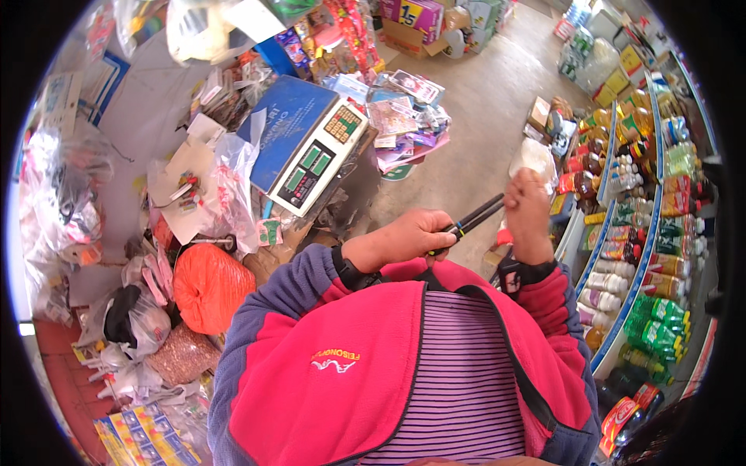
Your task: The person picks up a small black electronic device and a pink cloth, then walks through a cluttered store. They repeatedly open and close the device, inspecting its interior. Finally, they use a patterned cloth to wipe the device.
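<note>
Two slim black rods lie side by side and slant up to the right in front of my chest. Thin coloured bands ring them near the lower end. My left hand is closed around that lower end, its thumb on top. At the upper end, my right hand has its fingers curled in, and the tips meet the rods. What kind of thing the rods are cannot be made out; they could be pens or tool handles. Black bands circle both wrists.
A blue and white counter scale stands ahead left, with a pile of small packets beside it. An orange plastic bag lies at the left among other bags. Shelves of bottles line the right. Cartons stand farther off.
</note>
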Demonstrator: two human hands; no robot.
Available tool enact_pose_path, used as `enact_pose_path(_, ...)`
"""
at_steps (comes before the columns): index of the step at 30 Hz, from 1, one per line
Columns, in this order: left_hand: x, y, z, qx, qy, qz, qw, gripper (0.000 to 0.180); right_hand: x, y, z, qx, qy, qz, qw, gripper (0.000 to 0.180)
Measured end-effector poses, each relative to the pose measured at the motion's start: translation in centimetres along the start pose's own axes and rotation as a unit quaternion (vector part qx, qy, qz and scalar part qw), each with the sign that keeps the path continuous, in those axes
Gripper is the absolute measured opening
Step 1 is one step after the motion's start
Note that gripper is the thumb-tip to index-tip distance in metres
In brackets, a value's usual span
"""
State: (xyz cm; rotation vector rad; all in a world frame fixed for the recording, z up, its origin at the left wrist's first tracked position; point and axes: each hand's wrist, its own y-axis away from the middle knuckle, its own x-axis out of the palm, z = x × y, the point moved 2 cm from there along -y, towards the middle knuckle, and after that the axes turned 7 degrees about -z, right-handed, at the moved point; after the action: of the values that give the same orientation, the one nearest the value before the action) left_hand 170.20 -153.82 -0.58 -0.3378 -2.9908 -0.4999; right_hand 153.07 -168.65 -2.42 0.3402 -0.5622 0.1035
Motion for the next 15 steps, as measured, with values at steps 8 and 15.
enact_pose_path(8, -1.0, 0.2, -0.7, 0.050, 0.035, -0.044, 0.997, 0.017, 2.6, 5.0, -3.7, 0.126, 0.127, 0.233, 0.956, 0.026)
enact_pose_path(15, -4.0, 0.3, 1.7, 0.033, 0.034, -0.002, 0.999, 0.016, 3.9, 3.2, -3.1, 0.098, 0.061, 0.232, 0.966, 0.023)
